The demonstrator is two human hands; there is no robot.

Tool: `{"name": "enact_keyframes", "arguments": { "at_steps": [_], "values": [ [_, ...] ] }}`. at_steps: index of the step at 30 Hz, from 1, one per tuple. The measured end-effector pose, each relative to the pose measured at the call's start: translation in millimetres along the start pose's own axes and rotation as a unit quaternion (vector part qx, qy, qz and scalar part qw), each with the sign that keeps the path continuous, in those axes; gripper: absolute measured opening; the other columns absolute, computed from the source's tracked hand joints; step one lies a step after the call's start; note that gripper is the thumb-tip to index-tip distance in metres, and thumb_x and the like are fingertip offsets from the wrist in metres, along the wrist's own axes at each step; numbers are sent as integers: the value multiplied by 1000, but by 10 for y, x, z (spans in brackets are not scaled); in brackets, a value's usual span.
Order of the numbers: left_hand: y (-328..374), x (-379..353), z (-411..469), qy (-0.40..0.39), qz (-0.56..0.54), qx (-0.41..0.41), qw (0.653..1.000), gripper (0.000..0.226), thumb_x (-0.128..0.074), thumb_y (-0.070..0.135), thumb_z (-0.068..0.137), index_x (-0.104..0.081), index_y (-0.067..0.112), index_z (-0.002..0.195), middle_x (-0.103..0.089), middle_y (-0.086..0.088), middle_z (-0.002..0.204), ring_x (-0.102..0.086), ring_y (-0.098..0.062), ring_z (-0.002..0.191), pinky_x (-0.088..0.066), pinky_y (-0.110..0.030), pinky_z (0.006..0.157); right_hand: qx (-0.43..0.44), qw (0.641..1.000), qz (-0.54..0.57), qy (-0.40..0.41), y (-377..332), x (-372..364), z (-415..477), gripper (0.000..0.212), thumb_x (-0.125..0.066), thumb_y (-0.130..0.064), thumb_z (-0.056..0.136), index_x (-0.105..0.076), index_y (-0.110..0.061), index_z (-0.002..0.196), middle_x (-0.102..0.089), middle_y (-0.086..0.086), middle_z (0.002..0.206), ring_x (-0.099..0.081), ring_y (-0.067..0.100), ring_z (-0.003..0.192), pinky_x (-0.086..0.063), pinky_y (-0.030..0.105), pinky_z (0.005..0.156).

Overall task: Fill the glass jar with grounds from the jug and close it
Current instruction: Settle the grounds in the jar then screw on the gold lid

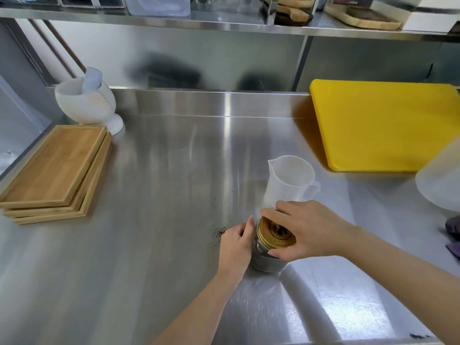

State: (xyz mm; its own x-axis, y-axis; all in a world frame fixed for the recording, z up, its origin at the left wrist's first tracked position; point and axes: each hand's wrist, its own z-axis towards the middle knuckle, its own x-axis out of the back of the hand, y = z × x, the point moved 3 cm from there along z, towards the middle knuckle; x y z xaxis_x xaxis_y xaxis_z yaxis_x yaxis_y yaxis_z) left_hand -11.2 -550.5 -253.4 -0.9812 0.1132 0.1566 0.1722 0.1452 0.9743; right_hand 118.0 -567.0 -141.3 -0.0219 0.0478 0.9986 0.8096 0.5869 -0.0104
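Note:
A glass jar holding dark grounds stands on the steel counter, near the front and right of centre. A gold metal lid sits on its mouth. My left hand wraps around the jar's left side. My right hand reaches over from the right with fingers and thumb closed on the lid's rim. Just behind the jar stands a translucent white plastic jug, upright, looking empty, its spout pointing left. A few spilled grounds lie on the counter left of my left hand.
A stack of wooden trays lies at the left, with a white mortar and pestle behind it. A yellow cutting board lies at the back right. A white container and purple cloth sit at the right edge.

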Motion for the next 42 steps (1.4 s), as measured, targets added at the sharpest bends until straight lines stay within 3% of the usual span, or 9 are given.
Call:
{"name": "enact_keyframes", "arguments": {
  "at_steps": [6,9,14,19,23,26,31,37,42],
  "values": [
    [-26,-31,6,25,-23,13,999,57,-44,32,91,-30,26,36,-26,10,34,-23,-8,39,-21,-17,41,-72,991,-23,107,-88,-110,-2,57,-56,-65,64,-60,-15,92,-62,-1,62,-55,20,46,-27,18,48],
    [-50,-31,14,29,-33,11,999,52,-43,22,85,-28,25,36,-24,11,35,-20,-8,40,-18,-25,46,-78,990,-29,113,-108,-143,-23,59,-55,-67,65,-60,-16,94,-65,1,66,-57,22,48,-31,19,51],
    [-55,-9,82,-22,-51,-12,998,42,-44,20,73,-26,24,35,-22,13,35,-18,-10,40,-14,-30,47,32,999,-15,41,-74,-123,14,57,-43,-69,76,-50,-24,110,-62,2,95,-59,19,64,-44,23,50],
    [-53,-28,111,-25,-23,-36,999,43,-43,19,75,-27,25,35,-24,13,36,-20,-13,43,-15,-33,46,105,993,-2,45,-66,-135,51,49,-48,-60,78,-54,-18,102,-61,4,86,-56,20,58,-48,27,46],
    [-102,-55,82,34,-27,-44,998,42,-41,18,75,-24,23,37,-22,10,38,-19,-20,46,-18,-41,43,84,991,24,104,-109,-178,49,46,-52,-56,75,-58,-15,94,-58,4,79,-51,19,53,-34,22,47],
    [-115,-67,72,60,-2,-45,997,41,-37,21,72,-27,22,33,-22,7,31,-16,-9,40,-16,-37,46,59,989,22,133,-111,-186,34,45,-53,-54,72,-58,-13,90,-55,3,76,-46,18,49,-23,22,51],
    [-126,-75,86,71,1,-36,997,43,-36,21,73,-30,23,31,-23,6,31,-15,-10,41,-19,-42,45,5,990,36,138,-126,-202,22,47,-53,-54,72,-61,-11,87,-57,6,75,-47,23,47,-28,22,46],
    [-117,-67,65,84,3,-33,996,38,-31,38,67,-30,23,31,-23,6,31,-15,-10,43,-19,-40,48,-10,991,29,130,-149,-207,14,47,-53,-54,71,-61,-11,89,-58,7,76,-50,23,49,-29,21,49],
    [-109,-64,25,82,-13,-25,996,44,-35,25,74,-30,22,30,-23,7,30,-18,-10,38,-19,-36,47,-17,992,33,121,-162,-214,-4,47,-55,-56,70,-59,-16,94,-60,6,82,-55,22,55,-31,20,54]
  ]
}}
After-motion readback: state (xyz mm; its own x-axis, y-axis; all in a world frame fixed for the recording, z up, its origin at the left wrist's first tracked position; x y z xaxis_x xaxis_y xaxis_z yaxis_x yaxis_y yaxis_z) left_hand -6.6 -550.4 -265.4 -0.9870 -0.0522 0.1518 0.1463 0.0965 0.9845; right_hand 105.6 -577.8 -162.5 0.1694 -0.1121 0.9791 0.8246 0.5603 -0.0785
